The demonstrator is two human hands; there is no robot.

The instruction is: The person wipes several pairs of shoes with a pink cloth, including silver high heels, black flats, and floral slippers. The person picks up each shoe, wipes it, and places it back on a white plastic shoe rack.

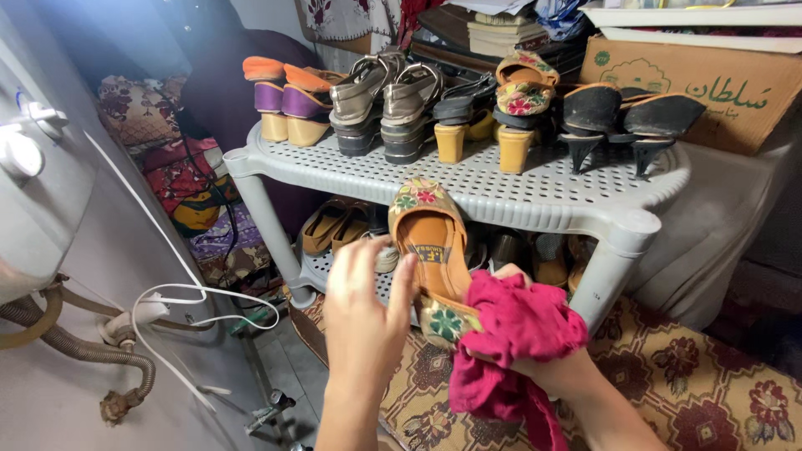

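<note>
My left hand (363, 313) reaches up with its fingers against the left edge of an embroidered flat shoe (430, 242), gold with floral stitching and a tan insole. My right hand (551, 363) is wrapped in a crumpled pink cloth (518, 330) and presses it against the shoe's heel end from the right. The shoe is held tilted in front of the grey perforated plastic shoe rack (535, 196), toe pointing up towards the top shelf.
The rack's top shelf carries orange-purple wedges (288, 100), metallic sandals (384, 104), floral heels (520, 104) and black heels (626, 117). More shoes fill the lower shelf (334, 225). A cardboard box (710, 83) stands behind. A grey appliance with hoses and white cable (192, 296) is left; patterned rug (702, 384) below.
</note>
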